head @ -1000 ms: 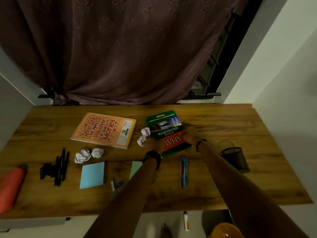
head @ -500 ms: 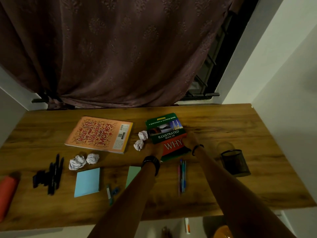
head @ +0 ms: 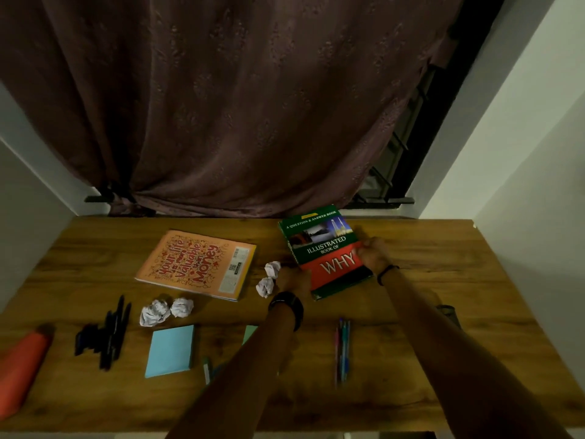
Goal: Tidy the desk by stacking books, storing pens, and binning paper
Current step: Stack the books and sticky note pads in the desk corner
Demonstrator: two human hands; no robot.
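A green and red book [head: 326,251] titled "Illustrated Book of Why" is tilted up off the wooden desk [head: 443,274], held on both sides. My left hand [head: 292,278] grips its lower left edge and my right hand [head: 373,255] grips its right edge. An orange book [head: 198,264] lies flat to the left. Two crumpled paper balls [head: 269,278] sit beside my left hand, and two more paper balls [head: 166,312] lie nearer the front. Black pens [head: 107,334] lie at the left and coloured pens [head: 343,350] between my arms.
A blue sticky pad [head: 171,350] and a green pad [head: 250,334], partly hidden by my left arm, lie near the front. A red cylinder [head: 22,365] rests at the left edge. A dark mesh pen cup [head: 449,313] peeks out behind my right arm. A curtain [head: 237,106] hangs behind.
Both hands have closed on the green and red book and raised it off the desk, moving it up and away. The view has tilted, and my right arm now covers most of the pen cup.
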